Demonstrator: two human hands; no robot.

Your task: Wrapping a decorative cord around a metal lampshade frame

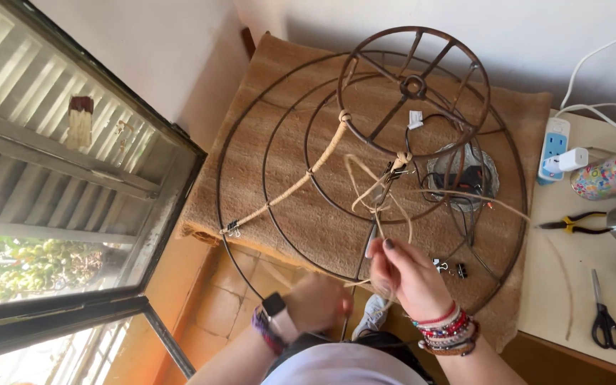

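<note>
The person's right hand is closed around a thin tan cord. The fingers pinch the cord just above one bar of a big round wire frame. The left hand is lower down and blurry. It looks curled near the same cord, but it is too blurry to tell if it holds anything. The left wrist has a watch on it. The right wrist has many bead bracelets.

The wire frame lies on a brown woven mat. It has big rings and a smaller round wheel at the top. One bar is already wrapped in cord, from the small wheel down to the outer ring. A small clip sits at the end of that wrapped bar. Two more clips lie on the mat near the right hand. The loose cord loops up from the fingers to the middle of the frame.

To the right is a pale table. On it lie scissors, pliers with yellow handles, a colourful cup and a power strip with a white plug. An open window is on the left.
</note>
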